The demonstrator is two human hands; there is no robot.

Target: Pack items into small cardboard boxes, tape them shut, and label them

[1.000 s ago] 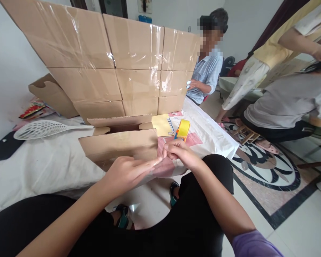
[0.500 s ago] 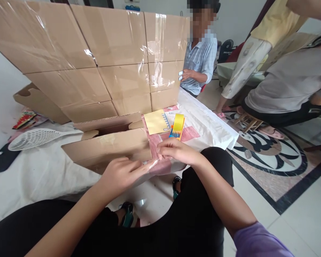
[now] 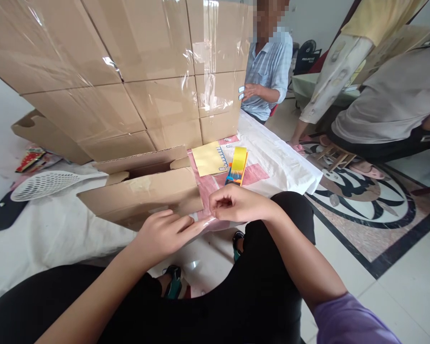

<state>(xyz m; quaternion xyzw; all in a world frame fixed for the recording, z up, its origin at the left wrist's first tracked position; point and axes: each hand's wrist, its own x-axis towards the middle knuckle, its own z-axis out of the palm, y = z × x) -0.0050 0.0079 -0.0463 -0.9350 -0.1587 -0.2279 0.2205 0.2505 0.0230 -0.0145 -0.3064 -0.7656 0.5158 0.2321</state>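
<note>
My left hand (image 3: pixel 166 231) is low in the middle, its index finger stretched out to the right and the other fingers loosely curled. Against that fingertip my right hand (image 3: pixel 238 204) closes in a pinch. A thin glossy glint shows where they meet; what is pinched is too small to make out. Just behind my left hand lies an open cardboard box (image 3: pixel 154 192) on its side. A tape dispenser (image 3: pixel 233 177) with a yellow tape roll (image 3: pixel 240 158) stands beyond my right hand. Left of it lies a yellow paper pad (image 3: pixel 208 160) with a blue pattern along its edge.
A tall stack of taped cartons (image 3: pixel 157 52) rises behind the box. A white perforated paddle (image 3: pixel 45 186) lies at left on the cloth-covered table (image 3: pixel 57 234). A person in a blue shirt (image 3: pixel 268 67) touches the stack; two more people are at right, one on a stool (image 3: pixel 338 157).
The view has tilted and shifted slightly. My right hand has curled a little more at my left fingertip. The box, tape dispenser and pad stay in place.
</note>
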